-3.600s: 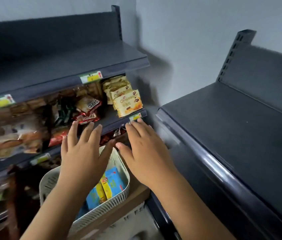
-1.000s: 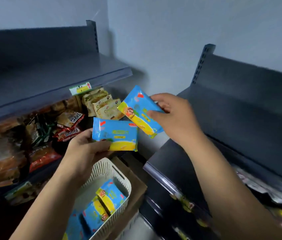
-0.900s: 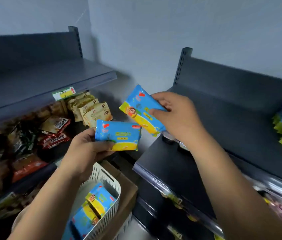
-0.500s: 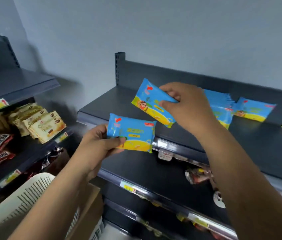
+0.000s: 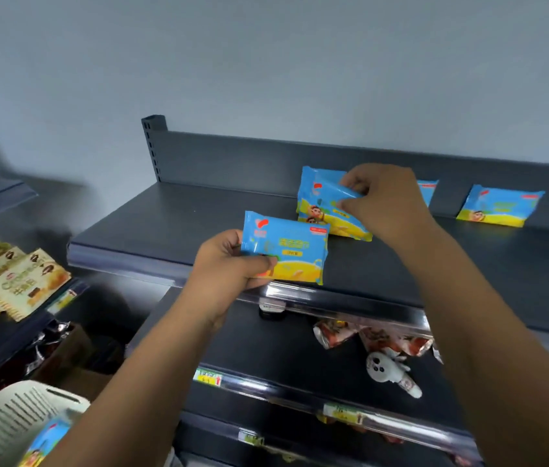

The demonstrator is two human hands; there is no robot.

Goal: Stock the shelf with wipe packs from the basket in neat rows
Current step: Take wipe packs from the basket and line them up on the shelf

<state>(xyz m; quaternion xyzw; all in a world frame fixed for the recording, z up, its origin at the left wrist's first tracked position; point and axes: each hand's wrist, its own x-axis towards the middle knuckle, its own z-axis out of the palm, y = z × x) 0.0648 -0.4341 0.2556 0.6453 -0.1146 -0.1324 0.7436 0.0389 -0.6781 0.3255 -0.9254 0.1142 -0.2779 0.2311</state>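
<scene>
Wipe pack [image 5: 287, 247] in left hand [image 5: 229, 264]

The right hand [image 5: 381, 203] hides most of the rear wipe pack [image 5: 429, 193]. The basket [image 5: 14, 419] is cropped at the lower left edge.

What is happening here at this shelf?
A person is stocking wipe packs. The right hand grips a pack at the top shelf, next to other packs standing along its back. The left hand holds a second pack near the front edge. The basket is at lower left.
</scene>
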